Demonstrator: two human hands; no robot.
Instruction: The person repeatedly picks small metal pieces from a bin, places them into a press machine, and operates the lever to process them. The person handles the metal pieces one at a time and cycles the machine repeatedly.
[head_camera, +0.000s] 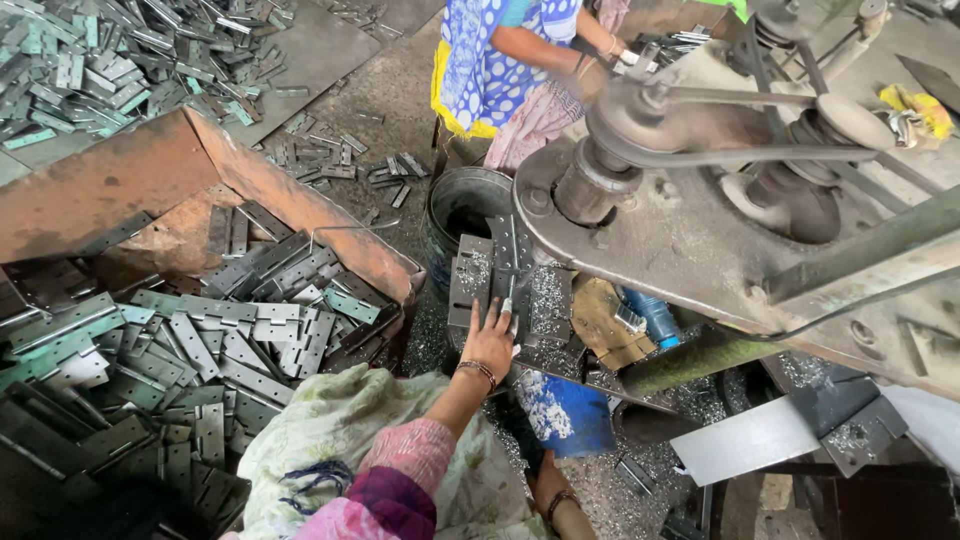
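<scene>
Centrally, a hand (489, 338) with a beaded bracelet is laid on the die block (510, 290) of a heavy press machine (700, 240), fingers spread and stretched flat, pressing a small metal strip (508, 305) against the block; from the way the arm reaches up from the near left, this is taken to be the left hand. It is open rather than clenched, and the strip is touched, not gripped around. The right hand (553, 490) is seen only in part at the near edge, beside a blue container (565, 415); whether it is open or closed cannot be told. Metal shavings are scattered over the block and the floor around it.

To the left, a rusty steel bin (130, 180) is filled with a heap of flat hinge plates (200, 340), many of them punched with holes. A second pile of plates (110, 60) is spread on the floor at the far left. A dark metal bucket (460, 205) is set just beyond the die block. At the far side, another person in a blue dotted garment (500, 50) is standing by the machine, whose belt and pulley (640, 115) are visible on the right.
</scene>
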